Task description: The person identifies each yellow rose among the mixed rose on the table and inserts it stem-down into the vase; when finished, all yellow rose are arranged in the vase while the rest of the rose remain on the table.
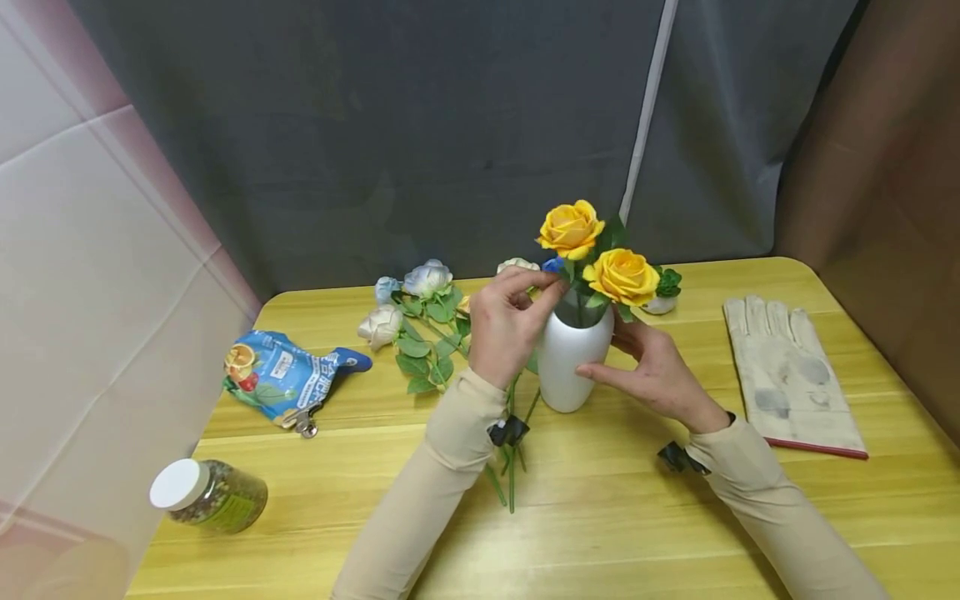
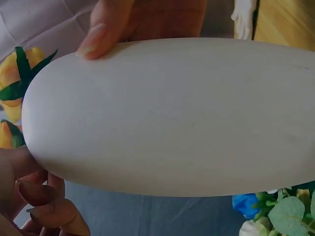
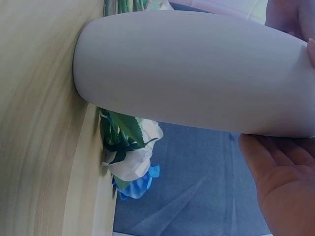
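A white vase (image 1: 573,362) stands upright on the table, with two yellow roses rising from its mouth, an upper rose (image 1: 571,230) and a lower rose (image 1: 622,277). At the left of the rim, my left hand (image 1: 512,321) pinches among the leaves and stem of the roses; the exact contact is hidden. My right hand (image 1: 660,371) grips the vase from the right, its thumb across the front and its fingers behind. The vase wall (image 2: 167,118) fills much of the left wrist view, with left fingertips near the rim. In the right wrist view, right fingers (image 3: 261,157) touch the vase.
Pale artificial flowers (image 1: 427,279) lie left of the vase, their green stems (image 1: 512,483) reaching toward the front. A blue pouch (image 1: 281,375) with a clip and a white-lidded jar (image 1: 225,496) are at left. A work glove (image 1: 787,375) lies at right; a small potted plant (image 1: 666,287) is behind.
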